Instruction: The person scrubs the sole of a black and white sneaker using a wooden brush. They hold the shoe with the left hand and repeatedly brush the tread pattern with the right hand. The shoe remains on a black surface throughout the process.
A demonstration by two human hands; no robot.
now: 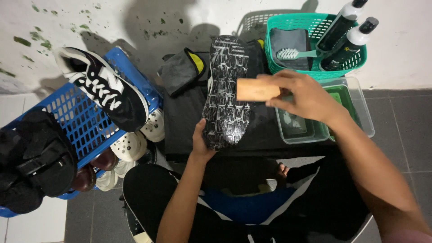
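Between the person's two hands, a black sports shoe (226, 92) was held sole-up, its patterned black-and-silver tread facing the camera. Left hand (201, 143) gripped the heel end from below, fingers wrapped out of sight behind the shoe and thumb on the near edge. Right hand (302, 93) had its fingers (280, 79) closed over a pale wooden brush block (257, 89), which lay against the right side of the tread near the middle. Under the shoe spread a dark grey cloth (189, 112) over a low worktop set against a stained white wall (135, 18), with grey floor tiles (400, 126) to the right. Just beyond the right hand sat a clear plastic tub (362, 112), and behind it a green plastic basket (288, 22) holding a toothbrush-like brush (294, 54) and two black-and-white bottles (348, 36). At the left, a blue plastic crate (76, 119) carried a black-and-white trainer (105, 87).
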